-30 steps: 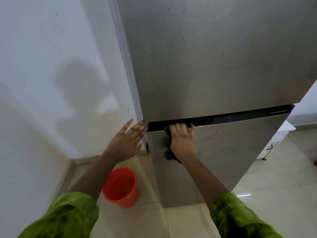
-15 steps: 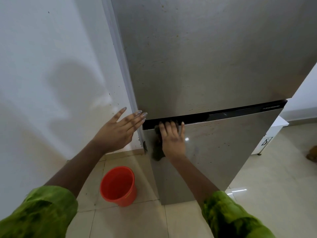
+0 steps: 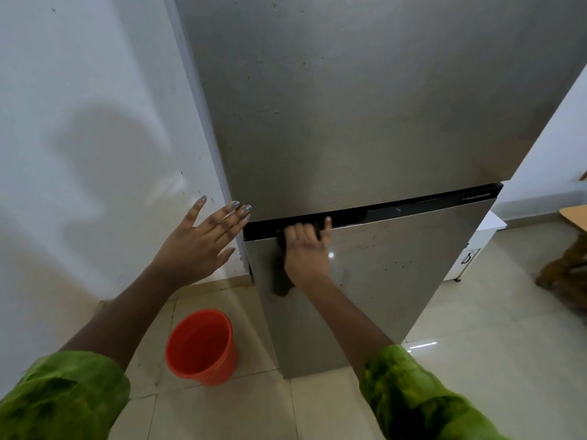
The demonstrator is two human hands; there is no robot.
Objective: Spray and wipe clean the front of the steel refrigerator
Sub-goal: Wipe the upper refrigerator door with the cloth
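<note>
Head view: we look down at the fridge (image 3: 365, 122), which fills the upper middle, steel front speckled w/ small marks. A black strip (image 3: 413, 208) runs btwn upper and lower doors. Our R hand (image 3: 306, 249) is at the left end of that strip, fingers curled over the lower door's top edge and clamped on a dark cloth (image 3: 281, 281); one finger points up, and the cloth's tail hangs below the palm against the door. Our L hand (image 3: 197, 246) is spread wide and holds nothing, just left of the fridge's left edge; we can't tell if the fingertips touch it. White wall (image 3: 79, 122) on the left. A red bucket (image 3: 201, 346) stands on the tiled floor (image 3: 476, 360), near left of the fridge base, under the L arm. Far right: a white cabinet (image 3: 470, 252) partly hidden behind the fridge, and wooden furniture (image 3: 565, 265).
</note>
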